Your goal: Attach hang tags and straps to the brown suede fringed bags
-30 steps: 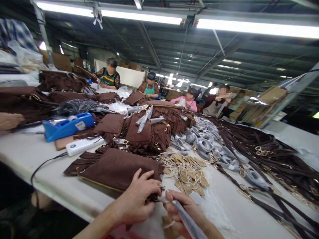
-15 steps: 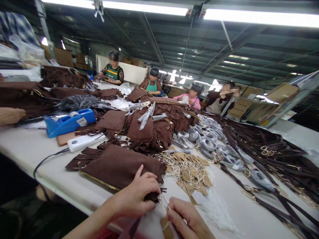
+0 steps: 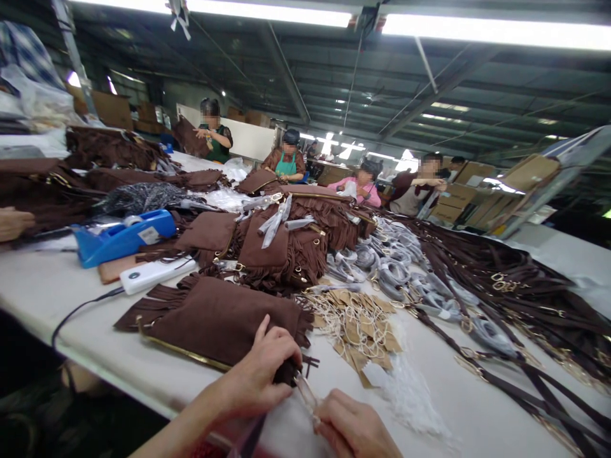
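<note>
A brown fringed bag (image 3: 224, 318) lies flat near the table's front edge, its gold zipper facing me. My left hand (image 3: 270, 366) rests over the bag's right front corner, thumb and fingers closed around that corner. To its right, my right hand (image 3: 351, 423) pinches the end of a pale cord loop (image 3: 306, 394), which runs taut from the bag's corner. A dark strap hangs below my left hand at the bottom edge. Brown paper tags (image 3: 358, 324) with white strings are piled just beyond my hands.
Behind are stacked fringed bags (image 3: 267, 245), a blue tape dispenser (image 3: 126, 235) and a white device (image 3: 157, 273) with a cable. Wrapped coiled straps (image 3: 394, 273) and loose brown straps (image 3: 525, 280) spread right. Several people work beyond; another person's hand (image 3: 16, 222) shows at left.
My right hand has pulled the cord loop taut, and the tag under it has gone from sight. The view has shifted slightly. A person at the back has raised a brown bag.
</note>
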Demonstrator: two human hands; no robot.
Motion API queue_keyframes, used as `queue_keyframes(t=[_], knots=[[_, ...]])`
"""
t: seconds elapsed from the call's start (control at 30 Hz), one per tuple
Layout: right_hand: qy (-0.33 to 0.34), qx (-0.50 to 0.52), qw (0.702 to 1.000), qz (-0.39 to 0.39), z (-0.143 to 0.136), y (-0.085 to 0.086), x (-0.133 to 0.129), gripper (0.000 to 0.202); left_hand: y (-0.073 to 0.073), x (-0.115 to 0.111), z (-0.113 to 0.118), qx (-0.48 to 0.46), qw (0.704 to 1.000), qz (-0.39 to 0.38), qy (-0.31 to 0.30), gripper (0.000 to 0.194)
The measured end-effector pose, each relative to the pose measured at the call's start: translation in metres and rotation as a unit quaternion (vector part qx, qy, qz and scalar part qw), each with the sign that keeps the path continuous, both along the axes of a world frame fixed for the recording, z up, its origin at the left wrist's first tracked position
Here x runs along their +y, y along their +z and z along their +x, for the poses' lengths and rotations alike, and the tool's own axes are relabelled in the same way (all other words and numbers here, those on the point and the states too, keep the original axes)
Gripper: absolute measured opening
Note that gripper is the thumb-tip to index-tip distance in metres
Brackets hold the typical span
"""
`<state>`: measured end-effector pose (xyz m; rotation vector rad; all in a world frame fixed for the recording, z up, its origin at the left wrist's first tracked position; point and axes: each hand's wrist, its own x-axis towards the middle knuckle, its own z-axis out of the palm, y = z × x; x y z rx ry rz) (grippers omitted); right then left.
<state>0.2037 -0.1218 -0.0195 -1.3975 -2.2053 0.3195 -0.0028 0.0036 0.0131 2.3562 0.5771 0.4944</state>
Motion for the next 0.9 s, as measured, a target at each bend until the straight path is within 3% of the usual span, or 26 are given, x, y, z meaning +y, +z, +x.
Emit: queue_keyframes(t=[0.17, 0.4, 0.5, 0.77, 0.9], knots=[[-0.027, 0.07, 0.997, -0.017, 0.0, -0.001, 0.003, 0.023, -0.001, -0.001, -0.001, -0.005, 1.0, 0.023, -0.006, 0.038], [-0.048, 0.083, 0.994, -0.051, 0.002, -0.008, 0.003, 0.019, -0.005, -0.002, 0.0, -0.015, 0.999, 0.048, -0.003, 0.031], [-0.088, 0.102, 0.989, -0.068, -0.001, -0.008, 0.004, 0.02, -0.008, -0.002, 0.001, -0.013, 0.998, 0.061, -0.006, 0.031], [-0.166, 0.203, 0.959, -0.111, -0.021, 0.001, 0.018, 0.012, -0.012, -0.001, 0.002, -0.01, 0.997, 0.08, -0.001, 0.039], [-0.194, 0.263, 0.928, -0.18, -0.025, 0.005, 0.027, 0.016, -0.012, -0.001, 0.001, -0.026, 0.996, 0.079, 0.006, 0.033]])
